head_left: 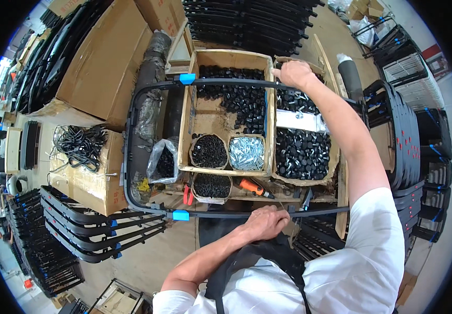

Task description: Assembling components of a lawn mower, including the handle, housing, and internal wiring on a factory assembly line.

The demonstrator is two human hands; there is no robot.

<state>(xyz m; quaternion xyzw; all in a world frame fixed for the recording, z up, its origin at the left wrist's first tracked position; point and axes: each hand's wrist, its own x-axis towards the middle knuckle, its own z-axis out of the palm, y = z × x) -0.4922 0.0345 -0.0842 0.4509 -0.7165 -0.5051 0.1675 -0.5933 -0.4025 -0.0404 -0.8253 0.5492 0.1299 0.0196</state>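
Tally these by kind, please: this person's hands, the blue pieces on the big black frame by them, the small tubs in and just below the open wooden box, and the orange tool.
Left hand and right hand: 2
Blue pieces: 2
Small tubs: 3
Orange tool: 1
Total: 8

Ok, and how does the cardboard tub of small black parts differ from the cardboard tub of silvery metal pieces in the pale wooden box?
The round cardboard tub holds small black parts; the squarish cardboard tub holds bright, silvery metal pieces. The round tub stands on the left, the squarish one on the right. Both are open-topped, at the near end of the pale wooden box.
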